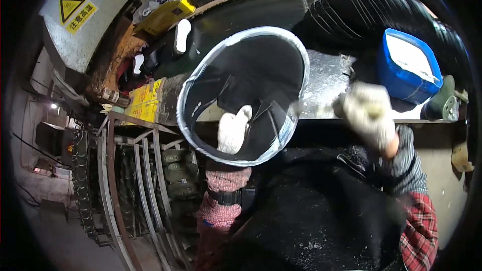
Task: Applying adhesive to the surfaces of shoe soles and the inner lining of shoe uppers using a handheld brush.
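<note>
Gloved left hand (232,131) grips round, silver-rimmed hoop (187,88).

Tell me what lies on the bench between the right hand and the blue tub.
In the head view, only bare, scuffed grey bench top shows between the gloved right hand and the blue tub. Nothing stands in that stretch; the hand is blurred.
</note>
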{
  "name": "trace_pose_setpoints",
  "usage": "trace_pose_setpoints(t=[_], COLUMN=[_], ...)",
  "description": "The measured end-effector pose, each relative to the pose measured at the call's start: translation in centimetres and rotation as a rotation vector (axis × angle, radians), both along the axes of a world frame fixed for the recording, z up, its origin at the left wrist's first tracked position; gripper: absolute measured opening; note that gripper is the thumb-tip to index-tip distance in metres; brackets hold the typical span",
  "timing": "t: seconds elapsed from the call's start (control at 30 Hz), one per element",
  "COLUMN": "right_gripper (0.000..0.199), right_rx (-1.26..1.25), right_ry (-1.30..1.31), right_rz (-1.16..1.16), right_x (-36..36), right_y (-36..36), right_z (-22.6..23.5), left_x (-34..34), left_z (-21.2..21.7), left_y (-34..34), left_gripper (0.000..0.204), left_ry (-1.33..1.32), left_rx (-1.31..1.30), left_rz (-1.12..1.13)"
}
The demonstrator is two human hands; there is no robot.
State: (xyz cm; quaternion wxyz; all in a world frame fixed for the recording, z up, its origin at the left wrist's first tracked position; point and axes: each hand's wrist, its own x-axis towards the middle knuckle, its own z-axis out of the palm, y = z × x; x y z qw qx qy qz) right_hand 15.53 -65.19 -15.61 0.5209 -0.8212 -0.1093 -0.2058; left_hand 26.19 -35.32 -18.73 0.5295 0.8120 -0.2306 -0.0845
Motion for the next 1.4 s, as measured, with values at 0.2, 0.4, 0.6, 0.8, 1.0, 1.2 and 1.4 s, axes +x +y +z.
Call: trace_pose_setpoints(t=[0.2,0.4,0.6,0.8,1.0,1.2,1.4], right_gripper=[0.019,0.033,0.032,0.026,0.023,0.021,0.024], right_rx=[-0.143,-0.023,-0.169,-0.096,-0.128,-0.196,-0.130], right_ry=[-0.362,-0.342,0.066,-0.307,0.016,0.071,0.275], right_rz=[-0.177,0.483,0.550,-0.161,-0.107,-0.093,0.095], right_x=[1.2,-1.6,5.2,7.7,5.7,6.7,5.3], right_y=[-1.6,2.2,5.7,1.2,-0.1,0.4,2.6], right_z=[0.6,0.4,6.1,0.1,-2.8,-2.1,-3.4], left_x=[-2.7,-2.5,-3.3,0.7,11.5,23.0,10.1], left_z=[-1.5,-2.2,-2.2,-3.9,-4.6,-3.8,-0.2], left_y=[-0.8,-1.5,-0.6,-1.1,-0.2,0.7,8.3], left_gripper=[0.024,0.026,0.028,0.031,0.033,0.029,0.035], left_ry=[0.279,0.289,0.287,0.265,-0.369,-0.465,0.288], left_rx=[-0.359,-0.415,-0.458,-0.512,-0.016,0.157,-0.753], left_rz=[0.131,0.206,0.327,0.419,0.376,0.478,0.501])
